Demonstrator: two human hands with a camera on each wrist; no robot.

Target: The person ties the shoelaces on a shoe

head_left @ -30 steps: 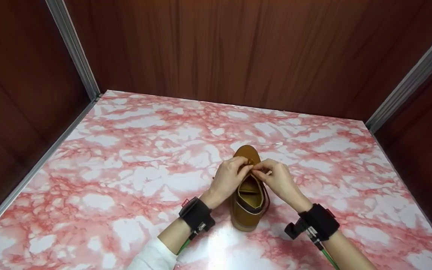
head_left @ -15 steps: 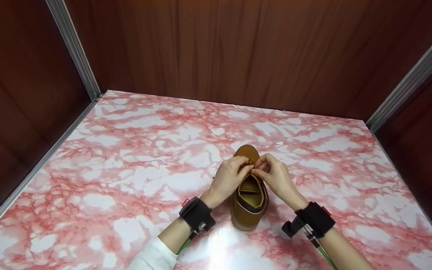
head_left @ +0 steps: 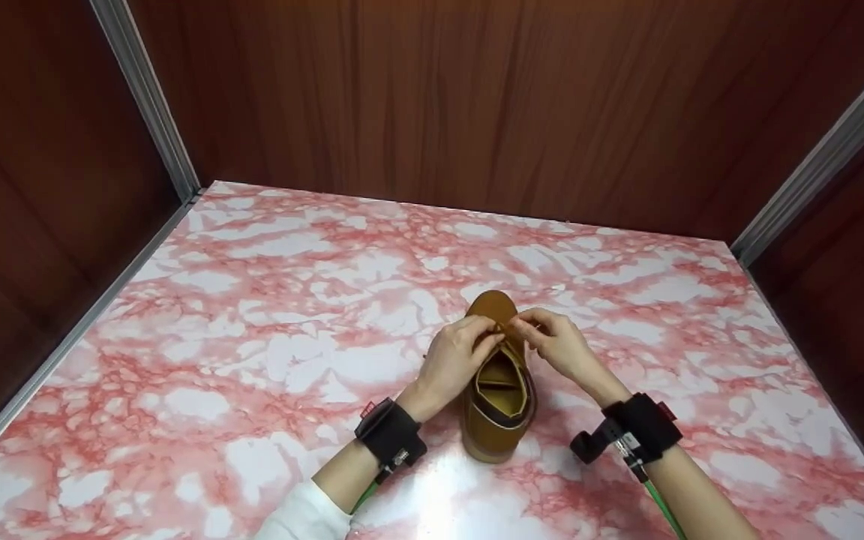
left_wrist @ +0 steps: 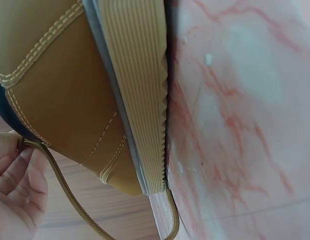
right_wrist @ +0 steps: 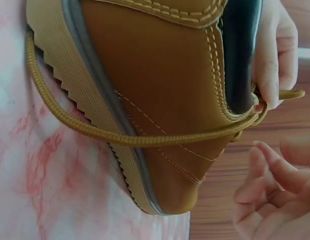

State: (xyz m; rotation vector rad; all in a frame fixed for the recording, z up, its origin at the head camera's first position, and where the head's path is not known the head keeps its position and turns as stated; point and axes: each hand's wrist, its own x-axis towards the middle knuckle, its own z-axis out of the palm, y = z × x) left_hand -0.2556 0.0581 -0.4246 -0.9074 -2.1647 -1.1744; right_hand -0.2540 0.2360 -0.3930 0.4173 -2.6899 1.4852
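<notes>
A tan lace-up shoe (head_left: 493, 442) with a dark collar and ridged sole stands on the table, its toe pointing away. My left hand (head_left: 453, 360) is at the top of the lacing. In the left wrist view its thumb and fingers pinch the brown shoelace (left_wrist: 69, 195). A small loop of lace sticks out past those fingertips in the right wrist view. My right hand (right_wrist: 275, 195) is beside the lacing, fingers loosely bent, with no lace visible between them. One lace end (right_wrist: 89, 131) hangs down the shoe's right side to the table.
The table (head_left: 289, 300) has a red-and-white marbled top. Dark wood panels (head_left: 432, 105) stand at the back and both sides, with metal posts at the corners. Each wrist wears a black camera band (head_left: 640, 427) with a green cable.
My right hand has come away from the left fingertips, shifting slightly right and forward along the lacing. My left hand keeps its pinch almost unmoved, and the shoe stays in place.
</notes>
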